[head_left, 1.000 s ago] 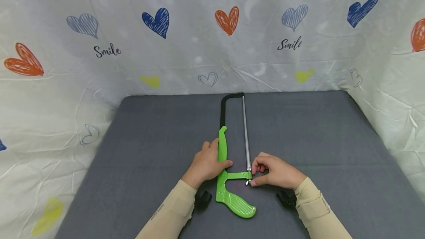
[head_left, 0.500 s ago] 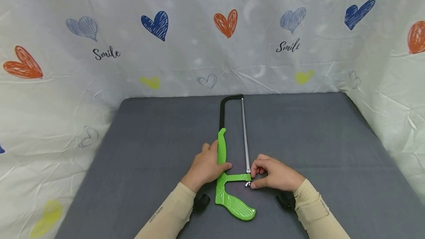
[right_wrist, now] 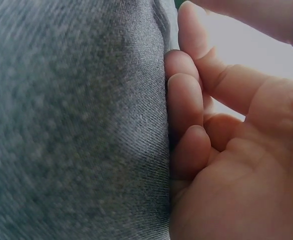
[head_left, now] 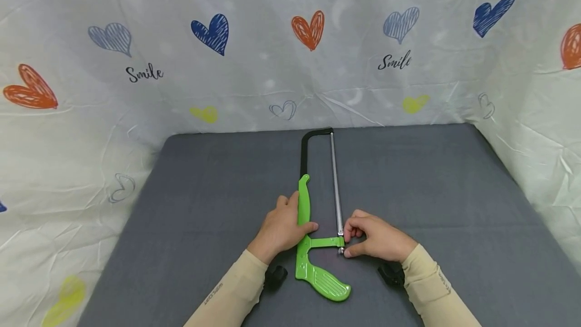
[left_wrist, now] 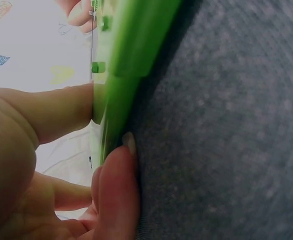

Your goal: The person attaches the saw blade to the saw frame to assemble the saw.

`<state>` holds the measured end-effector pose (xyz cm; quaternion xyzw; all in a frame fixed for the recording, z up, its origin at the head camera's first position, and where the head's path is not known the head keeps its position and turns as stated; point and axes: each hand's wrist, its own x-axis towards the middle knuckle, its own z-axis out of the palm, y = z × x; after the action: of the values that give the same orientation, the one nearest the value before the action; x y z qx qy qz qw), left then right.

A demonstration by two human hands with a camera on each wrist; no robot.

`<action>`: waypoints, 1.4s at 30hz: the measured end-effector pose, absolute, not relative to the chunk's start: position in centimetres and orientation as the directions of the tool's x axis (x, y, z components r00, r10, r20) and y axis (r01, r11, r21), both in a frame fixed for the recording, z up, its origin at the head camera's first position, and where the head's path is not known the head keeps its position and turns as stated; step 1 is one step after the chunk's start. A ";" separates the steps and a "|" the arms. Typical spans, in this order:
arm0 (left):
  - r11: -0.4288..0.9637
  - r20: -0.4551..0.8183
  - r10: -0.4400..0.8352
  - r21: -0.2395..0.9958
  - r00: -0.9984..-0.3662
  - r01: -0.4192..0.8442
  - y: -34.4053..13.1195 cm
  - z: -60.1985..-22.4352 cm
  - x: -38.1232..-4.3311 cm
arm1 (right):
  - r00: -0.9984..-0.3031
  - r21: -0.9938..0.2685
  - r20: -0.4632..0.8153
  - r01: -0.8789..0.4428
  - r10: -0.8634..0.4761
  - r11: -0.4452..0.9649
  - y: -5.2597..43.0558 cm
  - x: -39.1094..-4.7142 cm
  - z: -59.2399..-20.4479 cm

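Note:
A hacksaw (head_left: 326,282) with a bright green handle lies flat, its black front frame (head_left: 304,155) toward the far edge. Its silver blade (head_left: 336,185) runs along the right side. My left hand (head_left: 282,223) grips the green upper frame, thumb across it and fingers along its outer side. In the left wrist view the green frame (left_wrist: 141,40) sits between thumb and fingers. At the blade's near end is a small wing nut (head_left: 341,251). My right hand (head_left: 379,236) has its thumb and curled forefinger at that nut; the exact contact is too small to see.
A grey cloth-covered table (head_left: 218,175) spreads under the saw. White sheeting (head_left: 254,74) printed with hearts hangs behind it and along both sides. A dark wrist-worn piece (head_left: 391,274) shows under the right wrist, another (head_left: 275,277) by the left.
The wing nut shows a different angle in each frame, with my right fingertips at it. My left hand and the hacksaw keep their places; the whole view shifts slightly.

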<state>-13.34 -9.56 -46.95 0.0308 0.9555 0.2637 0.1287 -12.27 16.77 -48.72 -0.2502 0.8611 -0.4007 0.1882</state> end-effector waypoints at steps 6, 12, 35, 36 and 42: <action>0.863 -0.237 0.124 0.505 -0.964 -0.013 -9.5 -46.8 -13.2 | -0.807 -0.783 -0.128 -0.275 -0.577 0.558 16.6 -12.3 -48.9; 0.863 -0.240 0.131 0.505 -0.962 -0.009 -9.4 -47.0 -13.2 | -0.815 -0.774 -0.136 -0.267 -0.563 0.574 16.7 -12.1 -48.9; 0.875 -0.245 0.132 0.484 -0.961 -0.004 -9.3 -46.5 -13.5 | -0.850 -0.738 -0.139 -0.254 -0.509 0.625 15.8 -11.3 -47.9; 0.875 -0.245 0.130 0.483 -0.961 -0.005 -9.3 -46.6 -13.5 | -0.847 -0.743 -0.135 -0.257 -0.515 0.618 15.8 -11.3 -47.8; 0.878 -0.242 0.134 0.479 -0.961 0.002 -9.6 -46.7 -13.2 | -0.835 -0.764 -0.139 -0.251 -0.532 0.595 16.0 -11.3 -47.9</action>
<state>-13.21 -9.60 -46.66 0.0355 0.9595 0.2447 0.1352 -11.27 15.96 -47.94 -0.2240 0.8746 -0.3906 0.1798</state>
